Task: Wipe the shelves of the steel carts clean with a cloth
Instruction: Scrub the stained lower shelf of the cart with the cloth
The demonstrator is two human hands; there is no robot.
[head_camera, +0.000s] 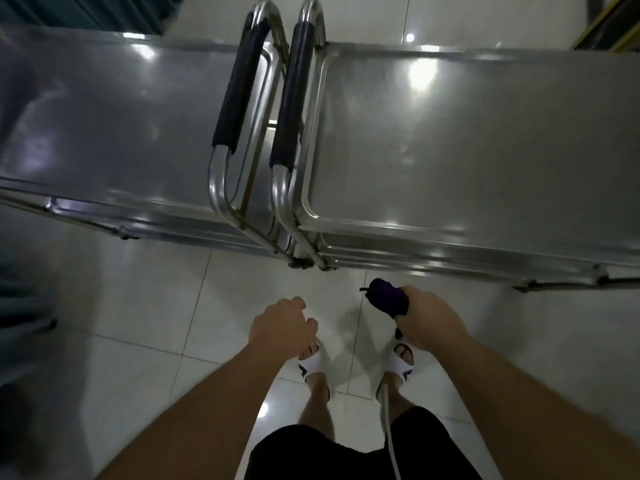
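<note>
Cloth (386,296) bunched in right hand (427,322), poking toward cart handles (294,95); left hand (282,322) loosely curled, holding nothing.

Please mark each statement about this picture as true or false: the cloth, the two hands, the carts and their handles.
1. The right hand holds a dark cloth. True.
2. The left hand presses on a cart shelf. False: it hangs over the floor and holds nothing.
3. Two steel carts stand side by side, handles together. True: left cart, right cart.
4. The cloth lies on the right cart's top shelf. False: it is in the right hand, off the carts.
5. Both handles have a red grip. False: black.
</note>
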